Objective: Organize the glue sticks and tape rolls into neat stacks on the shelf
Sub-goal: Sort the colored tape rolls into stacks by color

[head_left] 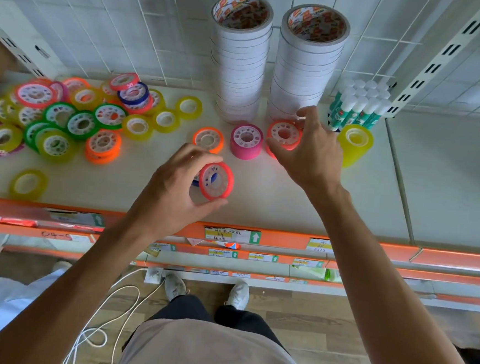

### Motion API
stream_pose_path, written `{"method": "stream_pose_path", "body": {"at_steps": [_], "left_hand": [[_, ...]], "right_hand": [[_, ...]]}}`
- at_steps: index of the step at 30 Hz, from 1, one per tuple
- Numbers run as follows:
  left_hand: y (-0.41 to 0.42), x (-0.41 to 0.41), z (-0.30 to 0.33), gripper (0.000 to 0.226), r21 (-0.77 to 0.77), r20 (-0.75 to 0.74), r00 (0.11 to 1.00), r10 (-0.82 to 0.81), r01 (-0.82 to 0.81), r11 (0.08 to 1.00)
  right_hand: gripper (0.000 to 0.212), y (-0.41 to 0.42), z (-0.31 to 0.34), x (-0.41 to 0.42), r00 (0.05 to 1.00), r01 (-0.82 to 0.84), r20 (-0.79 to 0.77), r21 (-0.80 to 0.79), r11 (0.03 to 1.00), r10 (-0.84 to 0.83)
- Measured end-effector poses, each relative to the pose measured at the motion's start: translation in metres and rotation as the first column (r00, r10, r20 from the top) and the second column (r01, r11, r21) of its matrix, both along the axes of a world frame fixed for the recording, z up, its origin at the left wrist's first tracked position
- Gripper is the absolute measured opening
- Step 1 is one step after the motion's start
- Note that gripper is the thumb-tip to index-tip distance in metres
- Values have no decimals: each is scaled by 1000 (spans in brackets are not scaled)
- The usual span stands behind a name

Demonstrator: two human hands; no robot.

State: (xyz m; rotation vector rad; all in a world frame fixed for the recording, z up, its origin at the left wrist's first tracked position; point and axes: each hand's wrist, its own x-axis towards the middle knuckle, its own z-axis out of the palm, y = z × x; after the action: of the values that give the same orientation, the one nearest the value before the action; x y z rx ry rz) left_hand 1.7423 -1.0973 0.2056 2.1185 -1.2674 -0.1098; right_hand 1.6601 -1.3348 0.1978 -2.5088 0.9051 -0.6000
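Note:
My left hand grips a red tape roll above the shelf's front middle; a blue roll shows partly behind it. My right hand hovers with spread fingers over a short red tape stack, thumb and fingertips around it. Beside that stand a pink stack, a single orange roll and a yellow stack. Two tall white tape stacks rise at the back. Upright glue sticks cluster at the back right. A jumbled heap of coloured rolls covers the left.
One yellow roll lies alone near the front left edge. The white shelf has an orange price strip along its front. A slotted upright bounds the right side. A white cable lies on the floor by my feet.

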Motion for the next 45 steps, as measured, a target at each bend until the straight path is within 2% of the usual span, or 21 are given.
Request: {"method": "stream_pose_path", "body": {"at_steps": [12, 18, 27, 31, 36, 41, 45], "left_hand": [[4, 1, -1, 63, -9, -13, 1000, 5, -5, 1000], [1, -2, -3, 63, -17, -38, 999, 11, -12, 1000], [-6, -2, 3, 64, -29, -45, 999, 10, -12, 1000], [-20, 2, 8, 68, -83, -73, 996, 44, -50, 995], [-71, 13, 15, 60, -145, -70, 991, 117, -126, 981], [-120, 2, 8, 52, -34, -36, 991, 126, -127, 991], [-142, 8, 1, 44, -7, -19, 987, 157, -157, 988]], "right_hand": [[85, 3, -9, 0, 999, 47, 16, -28, 998, -47], [78, 6, -10, -2, 991, 123, -35, -93, 988, -127], [80, 4, -12, -2, 992, 115, -33, -97, 989, -119], [82, 6, -11, -6, 993, 100, -49, -101, 990, -106], [70, 14, -8, -43, 997, 41, -60, -39, 998, -43], [57, 31, -25, -74, 996, 26, -91, 41, 999, -22], [49, 39, -38, -86, 991, 24, -133, 57, 998, -16]]}}
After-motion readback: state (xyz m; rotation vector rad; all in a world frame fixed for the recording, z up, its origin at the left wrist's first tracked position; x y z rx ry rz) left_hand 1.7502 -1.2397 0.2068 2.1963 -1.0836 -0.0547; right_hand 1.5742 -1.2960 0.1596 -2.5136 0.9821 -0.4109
